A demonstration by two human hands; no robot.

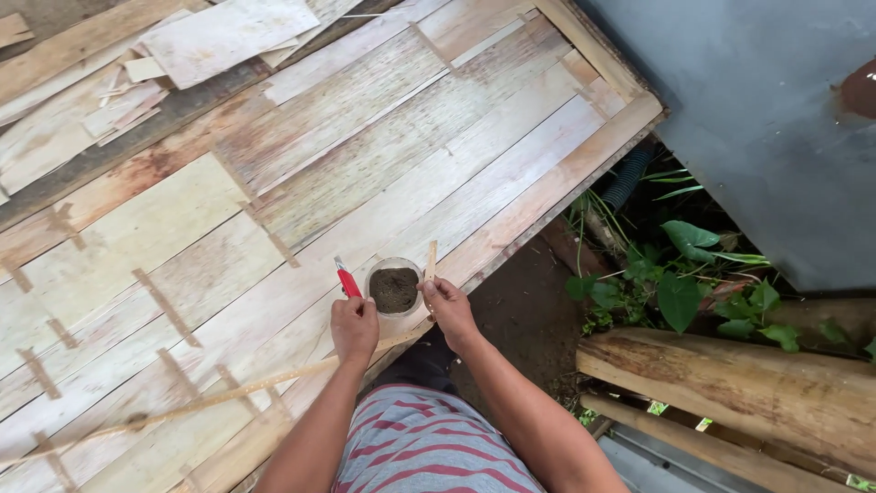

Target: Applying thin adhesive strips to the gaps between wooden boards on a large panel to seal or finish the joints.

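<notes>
My left hand grips a red utility knife, its tip pointing away from me, just left of a small round clear container filled with dark brown paste. My right hand pinches a thin flat wooden stick held upright at the container's right rim. The container sits on a large panel of pale wood veneer sheets joined by short tape strips.
A long thin wooden rod lies across the panel's near edge under my hands. Loose veneer scraps lie at the top left. To the right are green plants, a log and a grey wall.
</notes>
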